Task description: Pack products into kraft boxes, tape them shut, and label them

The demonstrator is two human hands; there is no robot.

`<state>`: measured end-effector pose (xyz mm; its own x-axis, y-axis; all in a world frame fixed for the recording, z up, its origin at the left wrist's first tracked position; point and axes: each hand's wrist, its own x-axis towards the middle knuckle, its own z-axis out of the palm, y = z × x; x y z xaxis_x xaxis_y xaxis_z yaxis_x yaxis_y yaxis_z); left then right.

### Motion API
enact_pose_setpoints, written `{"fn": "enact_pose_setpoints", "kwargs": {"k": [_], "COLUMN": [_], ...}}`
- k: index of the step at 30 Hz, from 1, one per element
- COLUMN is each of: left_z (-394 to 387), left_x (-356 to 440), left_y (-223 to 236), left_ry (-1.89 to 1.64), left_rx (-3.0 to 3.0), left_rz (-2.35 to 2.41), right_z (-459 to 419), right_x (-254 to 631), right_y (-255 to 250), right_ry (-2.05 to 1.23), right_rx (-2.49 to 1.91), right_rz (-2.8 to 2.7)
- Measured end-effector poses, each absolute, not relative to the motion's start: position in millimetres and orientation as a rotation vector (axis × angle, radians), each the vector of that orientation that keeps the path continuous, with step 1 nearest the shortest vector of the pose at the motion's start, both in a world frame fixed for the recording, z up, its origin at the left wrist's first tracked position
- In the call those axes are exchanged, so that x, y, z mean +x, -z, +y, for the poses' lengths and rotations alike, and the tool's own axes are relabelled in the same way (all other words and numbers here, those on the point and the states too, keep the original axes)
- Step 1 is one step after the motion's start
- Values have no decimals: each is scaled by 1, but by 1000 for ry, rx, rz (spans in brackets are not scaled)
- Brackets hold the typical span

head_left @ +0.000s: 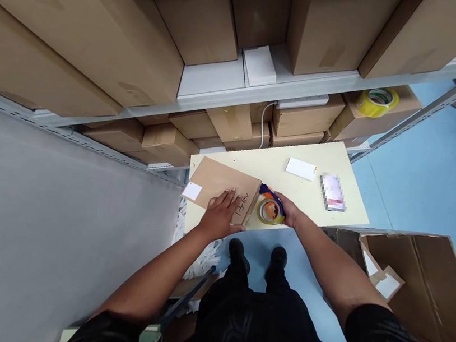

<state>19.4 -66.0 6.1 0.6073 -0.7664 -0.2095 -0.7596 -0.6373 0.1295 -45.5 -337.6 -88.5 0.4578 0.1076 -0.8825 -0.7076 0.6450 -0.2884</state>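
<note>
A flat brown cardboard box with a white label and handwritten marks lies on the cream table. My left hand rests on its top near the front edge, fingers spread and thumb at the side. Beside the box's right end, my right hand is closed around a tape dispenser, blue and orange, with a roll of clear yellowish tape on it. The dispenser's head is close to the box's right edge. The hand partly hides the dispenser's handle.
A white small box and a blurred phone-like object lie on the table to the right. Shelves of cardboard boxes rise behind it, with a yellow tape roll on one. A large open carton stands at the right.
</note>
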Motion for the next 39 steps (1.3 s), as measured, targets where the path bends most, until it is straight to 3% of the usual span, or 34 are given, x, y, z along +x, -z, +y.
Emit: {"fn": "enact_pose_setpoints", "kwargs": {"k": [9, 18, 24, 29, 35, 39], "left_z": [-72, -101, -108, -119, -141, -116], "left_x": [58, 52, 56, 50, 25, 26], "left_y": [-1, 11, 12, 16, 18, 1], "left_ry": [332, 305, 310, 267, 282, 435], "left_rx": [2726, 2759, 2762, 2772, 2896, 2789], "left_rz": [-1500, -1345, -1293, -1231, -893, -1181], "right_z": [-376, -371, -357, -296, -251, -303], "right_x": [25, 11, -78, -144, -109, -70], "right_y": [76, 78, 87, 85, 81, 83], "right_ry": [-680, -434, -420, -445, -314, -340], "right_rx": [-1002, -997, -764, -524, -292, -375], "right_rz": [1033, 1041, 996, 1009, 937, 956]}}
